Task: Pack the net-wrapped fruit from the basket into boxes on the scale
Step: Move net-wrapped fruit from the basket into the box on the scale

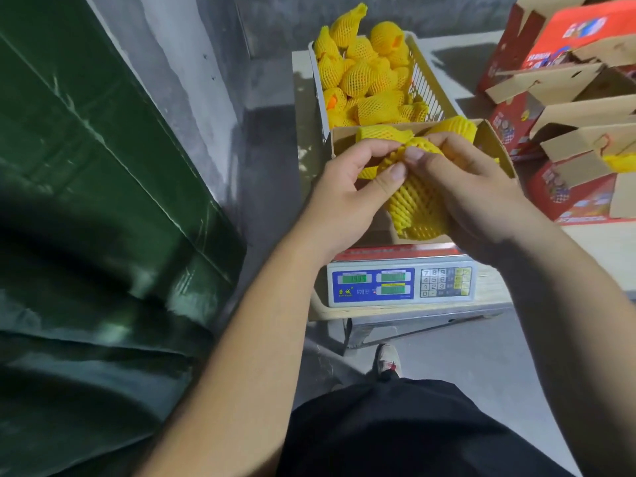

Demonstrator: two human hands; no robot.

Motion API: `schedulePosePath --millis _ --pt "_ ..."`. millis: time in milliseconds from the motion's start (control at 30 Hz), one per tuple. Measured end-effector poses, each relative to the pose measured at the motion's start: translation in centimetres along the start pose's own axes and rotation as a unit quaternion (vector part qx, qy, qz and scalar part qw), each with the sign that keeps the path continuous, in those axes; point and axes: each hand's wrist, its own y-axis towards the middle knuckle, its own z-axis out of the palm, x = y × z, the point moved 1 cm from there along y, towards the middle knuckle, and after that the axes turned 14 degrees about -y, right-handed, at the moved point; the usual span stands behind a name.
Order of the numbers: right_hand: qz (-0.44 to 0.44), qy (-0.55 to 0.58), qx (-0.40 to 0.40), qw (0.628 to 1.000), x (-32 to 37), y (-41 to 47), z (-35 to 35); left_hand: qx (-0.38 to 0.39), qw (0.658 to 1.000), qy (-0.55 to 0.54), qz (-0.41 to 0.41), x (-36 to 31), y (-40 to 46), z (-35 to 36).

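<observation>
The net (414, 197) should probably be smoothed snug over the fruit before it's lowered into the box (495, 146) on the scale (401, 284), so nothing gets bruised. It's held just above that box, cupped underneath by the right hand (471, 194), while its top edge is pinched by the curled fingers of the left hand (347, 191). Plenty more wrapped fruit is piled in the basket (425, 77) behind.

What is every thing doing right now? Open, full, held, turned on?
Left hand: pinching the net of the held fruit.
Right hand: gripping the held fruit.
Held fruit: net-wrapped, above the open box.
Open box: on the scale, flaps up, some fruit inside.
Basket: piled with wrapped fruit.
Scale: on, displays lit, digits unreadable.
Red boxes: stacked, flaps open.
</observation>
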Motion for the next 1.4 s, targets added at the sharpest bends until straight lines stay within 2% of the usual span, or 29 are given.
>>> schedulePosePath --millis 167,267,367,567,767,833,900,1000,1067,1200,1400 --pt "-0.008 0.023 -0.038 0.999 0.3 -0.8 0.3 -0.011 0.999 0.022 -0.04 0.1 -1.0 0.0" --pt "-0.014 0.022 -0.066 0.997 0.7 -0.9 0.7 0.058 0.991 0.045 -0.109 0.1 -1.7 0.1" --pt "-0.015 0.042 -0.076 0.996 0.9 -0.9 1.0 0.103 0.988 0.049 -0.106 -0.1 -2.1 0.6" --pt "0.007 0.058 -0.081 0.995 0.5 -0.9 1.5 0.067 0.996 0.047 -0.045 -0.6 -1.8 0.3" --pt "0.027 0.014 0.004 1.0 0.7 -0.9 0.7 0.048 0.998 0.026 -0.012 -0.5 -1.7 -0.3" --pt "0.023 -0.01 0.008 1.0 0.9 -0.4 0.1 0.038 0.999 0.009 -0.014 -0.7 -2.0 -0.3" --pt "0.015 -0.025 -0.016 0.999 1.2 0.3 -0.4 0.021 0.999 0.01 -0.022 -1.1 -2.2 -0.2" --pt "-0.027 -0.113 -0.097 0.988 1.6 1.5 -1.4 0.005 0.996 0.083 -0.033 -1.6 -2.2 -0.9" --pt "-0.043 -0.162 -0.119 0.979 1.6 2.5 -2.2 -0.011 0.991 0.124 -0.046 -1.8 -2.3 -1.7" --pt "-0.016 -0.156 -0.142 0.977 1.0 4.0 -3.4 -0.053 0.987 0.141 -0.059 -1.4 -2.5 -2.8" --pt "-0.008 -0.105 -0.137 0.985 1.1 3.2 -1.8 -0.045 0.988 0.136 -0.064 -0.8 -2.5 -2.3"
